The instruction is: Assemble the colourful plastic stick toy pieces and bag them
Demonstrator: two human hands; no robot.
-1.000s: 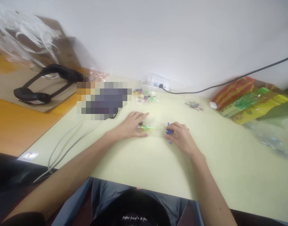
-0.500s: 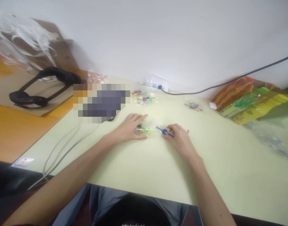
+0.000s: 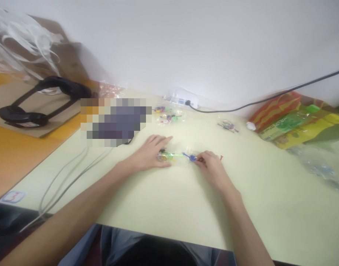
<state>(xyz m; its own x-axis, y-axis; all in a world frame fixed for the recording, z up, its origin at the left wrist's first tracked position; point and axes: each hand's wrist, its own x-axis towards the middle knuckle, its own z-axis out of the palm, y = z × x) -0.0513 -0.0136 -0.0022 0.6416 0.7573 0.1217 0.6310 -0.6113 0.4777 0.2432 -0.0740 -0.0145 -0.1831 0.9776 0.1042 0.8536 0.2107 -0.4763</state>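
Palm down on the table, my left hand has thumb and fingers spread around a small clear plastic bag. In and at the bag lie green, yellow and dark plastic pieces. My right hand pinches the right end of a blue plastic piece between thumb and fingertips. The blue piece has a round middle and a thin stem pointing left toward the green pieces; its right end is hidden by my fingers. A small red piece shows just beyond the right hand.
Bags of coloured pieces and another bag lie farther back. A pixelated dark object sits left, with cables below. At right are a green bottle, a yellow packet and clear plastic. A black frame stands far left.
My right fingers have moved along the blue piece and now cover its right end, which showed before. The left hand keeps its place. The view has shifted slightly.
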